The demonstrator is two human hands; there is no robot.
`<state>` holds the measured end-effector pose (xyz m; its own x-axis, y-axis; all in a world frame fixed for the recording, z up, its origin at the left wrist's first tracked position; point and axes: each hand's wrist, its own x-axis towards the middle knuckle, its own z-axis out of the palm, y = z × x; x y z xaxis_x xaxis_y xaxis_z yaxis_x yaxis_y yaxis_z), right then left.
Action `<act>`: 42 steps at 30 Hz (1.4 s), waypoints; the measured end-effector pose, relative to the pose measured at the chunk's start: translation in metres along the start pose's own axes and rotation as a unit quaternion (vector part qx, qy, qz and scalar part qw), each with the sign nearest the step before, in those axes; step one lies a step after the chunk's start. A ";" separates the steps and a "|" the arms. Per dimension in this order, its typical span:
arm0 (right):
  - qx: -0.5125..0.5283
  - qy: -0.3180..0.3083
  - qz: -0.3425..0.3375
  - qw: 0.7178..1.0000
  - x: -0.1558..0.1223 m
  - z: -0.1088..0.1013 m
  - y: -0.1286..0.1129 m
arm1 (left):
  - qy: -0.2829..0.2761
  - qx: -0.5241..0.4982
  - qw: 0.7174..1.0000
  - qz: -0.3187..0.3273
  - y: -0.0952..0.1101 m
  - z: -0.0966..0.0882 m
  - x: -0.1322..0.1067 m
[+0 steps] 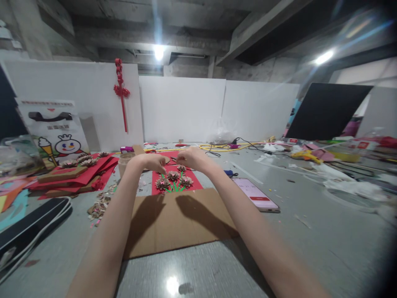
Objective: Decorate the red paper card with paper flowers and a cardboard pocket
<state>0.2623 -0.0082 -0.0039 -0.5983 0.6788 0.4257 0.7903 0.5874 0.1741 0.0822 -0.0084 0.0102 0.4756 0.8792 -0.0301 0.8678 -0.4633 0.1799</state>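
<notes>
My left hand hangs over the left edge of a red sheet, its fingers bent down and pressed together; what they hold, if anything, is hidden. Across from it, my right hand is closed in a pinch above the sheet's far part, with a small dark tip by its fingertips that I cannot make out. Below both hands, several brown layered flowers with pink centres and green stems lie on the sheet. A brown cardboard piece covers the sheet's near end, under my forearms.
Left are a jar, paper scraps, stacked red sheets with flowers, a printed bag and a black device with a white cable. Right are a phone, a blue tool and crumpled white tissue.
</notes>
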 end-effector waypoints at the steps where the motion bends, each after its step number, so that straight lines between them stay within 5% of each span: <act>1: 0.000 0.003 -0.001 1.000 0.000 0.000 0.000 | -0.010 -0.001 1.000 -0.001 0.000 0.000 0.000; 15: 0.011 0.114 -0.043 0.993 0.000 0.004 0.004 | 0.026 -0.156 0.987 0.013 0.010 -0.005 -0.001; 25: 0.039 0.148 -0.042 0.987 -0.001 0.000 0.002 | 0.062 -0.404 0.912 -0.006 0.013 -0.003 -0.003; 32: 0.063 0.210 -0.041 0.975 0.000 0.002 0.004 | 0.111 -0.386 0.916 0.008 0.014 -0.002 0.000; 42: 0.110 0.214 -0.037 0.970 -0.003 -0.004 0.001 | 0.167 -0.392 0.904 0.032 0.011 -0.001 0.007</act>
<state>0.2654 -0.0110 -0.0015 -0.5064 0.4140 0.7564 0.6716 0.7396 0.0448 0.0945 -0.0074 0.0133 0.3378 0.8988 0.2795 0.4086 -0.4075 0.8167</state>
